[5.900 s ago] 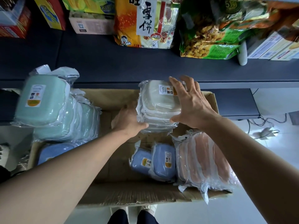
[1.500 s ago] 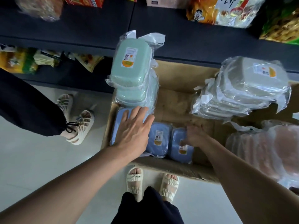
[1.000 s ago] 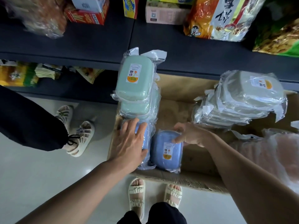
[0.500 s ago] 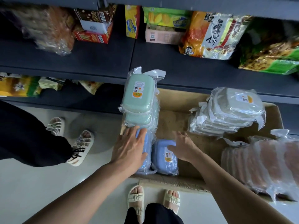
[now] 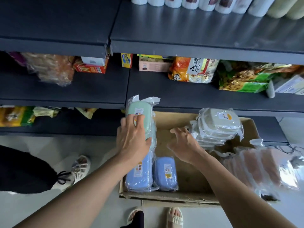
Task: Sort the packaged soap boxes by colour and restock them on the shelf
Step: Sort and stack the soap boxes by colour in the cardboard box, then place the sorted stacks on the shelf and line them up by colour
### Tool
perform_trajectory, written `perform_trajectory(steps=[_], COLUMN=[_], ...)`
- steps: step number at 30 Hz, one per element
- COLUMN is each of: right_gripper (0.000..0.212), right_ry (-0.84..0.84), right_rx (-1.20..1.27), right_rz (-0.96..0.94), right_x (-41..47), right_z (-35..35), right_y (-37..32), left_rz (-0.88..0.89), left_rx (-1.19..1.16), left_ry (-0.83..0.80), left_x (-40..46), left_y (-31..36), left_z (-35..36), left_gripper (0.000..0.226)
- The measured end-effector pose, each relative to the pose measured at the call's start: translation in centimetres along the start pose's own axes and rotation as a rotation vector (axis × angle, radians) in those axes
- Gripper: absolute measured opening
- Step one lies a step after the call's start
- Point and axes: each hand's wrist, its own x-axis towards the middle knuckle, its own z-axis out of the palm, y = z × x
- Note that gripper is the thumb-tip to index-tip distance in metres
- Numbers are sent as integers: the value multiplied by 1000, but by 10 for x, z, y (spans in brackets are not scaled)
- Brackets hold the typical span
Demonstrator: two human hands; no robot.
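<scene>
A cardboard carton (image 5: 166,195) on the floor holds plastic-wrapped soap boxes sorted by colour. The green stack (image 5: 144,109) stands at its far left. My left hand (image 5: 133,139) lies flat on the green stack's top box, fingers spread. Two blue boxes (image 5: 165,172) lie at the carton's near left. A white stack (image 5: 218,127) leans at the far right, and pink boxes (image 5: 256,168) fill the near right. My right hand (image 5: 184,143) hovers over the carton's bare middle, fingers loosely spread, holding nothing, close to the white stack's left edge.
Dark shelves (image 5: 181,94) rise behind the carton, stocked with snack bags (image 5: 190,69) and small cartons. The upper shelf (image 5: 197,28) carries white rolls at the back. Another person's leg and sandal (image 5: 79,168) stand on the left. My own sandalled feet (image 5: 174,216) are below the carton.
My left hand has moved up from the blue boxes onto the green stack. My right hand has lifted off the blue box and drawn toward the white stack. The view has tilted upward.
</scene>
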Motion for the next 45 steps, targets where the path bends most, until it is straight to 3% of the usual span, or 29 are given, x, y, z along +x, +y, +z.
perform_trajectory(steps=[9, 13, 17, 23, 28, 37, 45], right_gripper=[57, 58, 57, 55, 73, 113, 99], right_ry=[68, 44, 3, 16, 44, 147, 201], right_rx=[33, 33, 44, 4, 121, -113, -169], right_rz=[51, 28, 12, -64, -51, 121, 166], right_x=[-8, 4, 14, 36, 59, 82, 80], right_z=[-5, 0, 5, 8, 37, 93, 94], right_y=[16, 16, 12, -13, -49, -83, -92], left_rz=[-363, -481, -486, -476, -479, -533, -459], left_rx=[-42, -106, -159, -283, -321, -275, -203], left_ry=[-173, -201, -148, -3, 94, 97, 24], left_x=[51, 61, 61, 48, 31, 15, 5], left_y=[6, 0, -5, -33, -64, -97, -116], left_z=[32, 44, 45, 22, 10, 13, 7], left_gripper=[100, 103, 94, 97, 94, 88, 92])
